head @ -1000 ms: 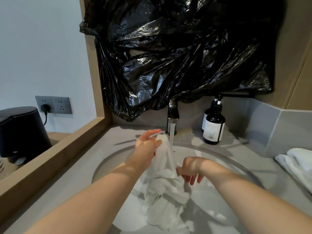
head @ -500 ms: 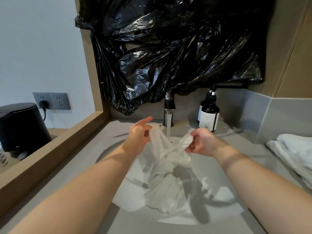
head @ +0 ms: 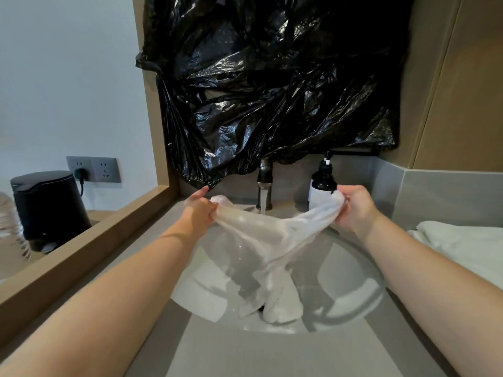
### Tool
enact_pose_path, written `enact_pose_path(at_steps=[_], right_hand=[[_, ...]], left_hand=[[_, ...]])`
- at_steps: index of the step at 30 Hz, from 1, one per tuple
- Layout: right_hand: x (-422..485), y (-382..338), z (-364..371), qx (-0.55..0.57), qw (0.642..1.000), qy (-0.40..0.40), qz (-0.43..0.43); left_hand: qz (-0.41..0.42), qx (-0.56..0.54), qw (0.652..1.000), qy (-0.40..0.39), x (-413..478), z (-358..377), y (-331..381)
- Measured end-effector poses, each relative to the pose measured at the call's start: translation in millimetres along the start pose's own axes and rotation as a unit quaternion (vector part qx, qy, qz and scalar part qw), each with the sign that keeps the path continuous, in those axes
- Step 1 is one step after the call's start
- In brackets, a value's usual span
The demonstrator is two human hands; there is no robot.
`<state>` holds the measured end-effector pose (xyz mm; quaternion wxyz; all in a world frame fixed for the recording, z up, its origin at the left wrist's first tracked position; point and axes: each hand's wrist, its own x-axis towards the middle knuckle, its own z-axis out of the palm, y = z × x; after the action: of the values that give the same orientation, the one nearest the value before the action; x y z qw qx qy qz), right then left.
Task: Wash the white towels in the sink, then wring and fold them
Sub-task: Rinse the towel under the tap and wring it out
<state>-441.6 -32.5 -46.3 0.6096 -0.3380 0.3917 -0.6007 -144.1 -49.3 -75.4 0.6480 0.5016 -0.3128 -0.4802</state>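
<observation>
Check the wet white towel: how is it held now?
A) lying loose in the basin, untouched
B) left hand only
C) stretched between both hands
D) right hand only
C: the left hand and the right hand each grip one end of the white towel, and its middle sags into the sink in front of the faucet.

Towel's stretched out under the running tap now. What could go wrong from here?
The right hand grips the towel right beside the dark pump bottle; pulling wider might knock it over. Water from the faucet hitting the stretched cloth may splash onto the white towels on the counter.
</observation>
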Motion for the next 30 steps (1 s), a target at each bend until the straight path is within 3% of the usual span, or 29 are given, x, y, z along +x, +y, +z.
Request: enact_pose_path(at_steps=[5,9,11,14,17,21,24,25,27,30], right_hand=[[-6.5,-18.4,-10.0,-0.034,0.995,0.093,-0.022],[-2.7,-20.5,8.7,-0.073,0.992,0.089,-0.053],[-5.8,-26.1,30.8,-0.120,0.985,0.091,-0.088],[-12.5,-43.2,53.6,-0.216,0.943,0.185,-0.175],[-6.4,-55.0,45.9,-0.154,0.927,0.237,-0.248],[1.6,-43.3,35.2,-0.187,0.908,0.266,-0.264],[2.1,-39.2,30.9,-0.270,0.882,0.253,-0.291],[1.3,-39.8,30.8,-0.311,0.866,0.245,-0.306],[-1.9,-40.3,33.1,-0.352,0.842,0.232,-0.335],[-10.3,-41.3,46.5,-0.289,0.841,0.232,-0.394]], left_hand=[[0.017,0.047,0.997,0.059,2.5,-10.5,21.3],[0.074,0.042,0.995,-0.051,-8.4,-1.3,31.3],[0.108,0.040,0.991,-0.068,-12.8,9.4,36.5],[0.138,-0.006,0.990,-0.007,-3.9,8.7,42.7],[0.110,-0.014,0.991,0.071,13.4,-10.1,46.5],[0.150,0.113,0.979,0.082,21.1,-19.3,47.7],[0.231,0.314,0.920,0.030,17.1,-13.2,56.3],[0.259,0.337,0.905,0.015,17.0,-9.9,60.6],[0.271,0.274,0.922,-0.029,11.6,-0.8,69.0],[0.196,0.078,0.976,-0.063,-3.6,8.1,72.9]])
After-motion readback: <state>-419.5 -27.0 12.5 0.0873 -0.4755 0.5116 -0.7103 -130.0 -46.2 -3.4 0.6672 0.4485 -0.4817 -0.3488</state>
